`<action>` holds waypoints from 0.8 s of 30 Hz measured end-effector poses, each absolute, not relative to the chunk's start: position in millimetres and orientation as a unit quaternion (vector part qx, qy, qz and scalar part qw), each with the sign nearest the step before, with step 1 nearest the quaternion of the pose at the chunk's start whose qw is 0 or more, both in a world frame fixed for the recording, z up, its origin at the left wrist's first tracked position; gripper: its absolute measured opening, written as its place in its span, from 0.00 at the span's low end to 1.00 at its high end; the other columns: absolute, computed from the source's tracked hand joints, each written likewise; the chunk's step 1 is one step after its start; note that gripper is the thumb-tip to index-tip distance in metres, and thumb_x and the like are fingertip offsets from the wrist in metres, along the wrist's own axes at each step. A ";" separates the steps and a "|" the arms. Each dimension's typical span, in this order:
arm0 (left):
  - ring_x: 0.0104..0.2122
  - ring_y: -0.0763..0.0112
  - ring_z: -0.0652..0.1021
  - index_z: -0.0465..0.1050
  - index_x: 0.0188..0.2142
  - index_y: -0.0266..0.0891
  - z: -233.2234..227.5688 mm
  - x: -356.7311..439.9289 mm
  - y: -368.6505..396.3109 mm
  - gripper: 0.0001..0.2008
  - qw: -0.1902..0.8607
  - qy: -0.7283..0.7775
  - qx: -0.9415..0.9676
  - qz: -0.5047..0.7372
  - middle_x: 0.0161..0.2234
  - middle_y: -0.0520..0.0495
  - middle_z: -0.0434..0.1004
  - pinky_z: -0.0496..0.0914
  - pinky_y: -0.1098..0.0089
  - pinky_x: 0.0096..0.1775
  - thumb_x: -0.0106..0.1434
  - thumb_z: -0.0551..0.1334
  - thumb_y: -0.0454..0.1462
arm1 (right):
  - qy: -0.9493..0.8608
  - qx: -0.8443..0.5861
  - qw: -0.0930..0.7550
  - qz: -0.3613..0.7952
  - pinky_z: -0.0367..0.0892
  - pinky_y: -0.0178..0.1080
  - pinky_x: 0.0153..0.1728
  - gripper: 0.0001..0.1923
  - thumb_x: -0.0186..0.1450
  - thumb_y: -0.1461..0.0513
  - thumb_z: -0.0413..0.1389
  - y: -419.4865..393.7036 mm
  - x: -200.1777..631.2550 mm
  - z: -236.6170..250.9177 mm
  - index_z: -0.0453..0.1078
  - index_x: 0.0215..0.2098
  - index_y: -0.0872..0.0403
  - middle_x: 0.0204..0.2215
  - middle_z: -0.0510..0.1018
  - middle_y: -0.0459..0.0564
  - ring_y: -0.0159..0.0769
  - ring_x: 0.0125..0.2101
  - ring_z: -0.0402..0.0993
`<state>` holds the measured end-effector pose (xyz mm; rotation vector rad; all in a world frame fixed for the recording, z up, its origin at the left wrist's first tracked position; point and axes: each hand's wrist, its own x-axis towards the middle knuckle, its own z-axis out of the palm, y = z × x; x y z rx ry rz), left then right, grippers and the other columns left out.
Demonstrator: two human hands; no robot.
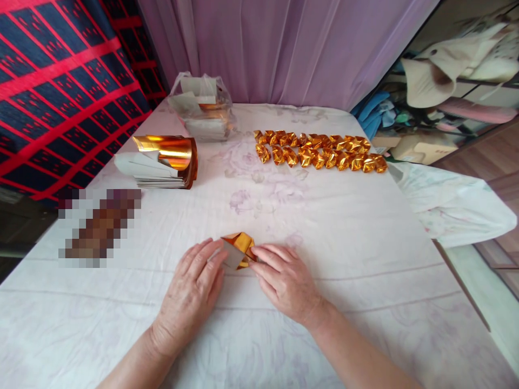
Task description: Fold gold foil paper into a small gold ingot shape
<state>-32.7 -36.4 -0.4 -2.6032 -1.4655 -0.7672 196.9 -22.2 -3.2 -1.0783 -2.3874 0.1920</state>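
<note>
A small piece of gold foil paper (239,251), partly folded with its grey back showing, lies on the table between my hands. My left hand (197,278) presses its fingers on the grey left side of the paper, the thumb hidden beneath. At the right end, my right hand (286,275) pinches the folded edge between thumb and fingers. Farther back to the right, several finished-looking folded gold foil pieces (320,151) are lined up in two rows. A curved stack of gold foil sheets (176,162) with grey backs rests at the left.
Behind the stack stands a clear plastic bag (203,108) with more foil sheets. A blurred-out item (101,227) lies near the left edge. The table (259,346) has a pale flowered cloth. A purple curtain (275,54) hangs behind; cluttered shelves (430,108) stand right.
</note>
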 end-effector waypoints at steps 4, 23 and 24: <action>0.64 0.49 0.64 0.61 0.62 0.36 -5.9 -41.1 -24.9 0.21 0.040 -0.494 -0.846 -0.198 0.62 0.36 0.67 0.62 0.45 0.59 0.70 0.52 0.32 | -0.876 -0.403 0.255 0.070 0.68 0.46 0.49 0.12 0.70 0.66 0.51 -22.5 194.9 -4.1 0.76 0.45 0.51 0.50 0.79 0.50 0.41 0.50 0.71; 0.50 0.56 0.74 0.71 0.57 0.41 -0.3 -31.1 8.1 0.21 -0.095 -0.421 -0.889 -0.150 0.50 0.42 0.74 0.61 0.44 0.59 0.65 0.63 0.42 | -0.865 -0.421 0.263 0.078 0.70 0.47 0.52 0.10 0.67 0.65 0.56 -8.0 209.3 -7.2 0.76 0.46 0.54 0.50 0.79 0.53 0.43 0.51 0.72; 0.50 0.55 0.73 0.70 0.57 0.42 0.7 -32.1 9.5 0.23 -0.103 -0.415 -0.892 -0.145 0.50 0.42 0.74 0.61 0.44 0.60 0.64 0.64 0.42 | -0.865 -0.420 0.262 0.079 0.70 0.47 0.52 0.11 0.67 0.65 0.56 -7.1 210.3 -7.2 0.76 0.46 0.53 0.50 0.79 0.53 0.42 0.51 0.72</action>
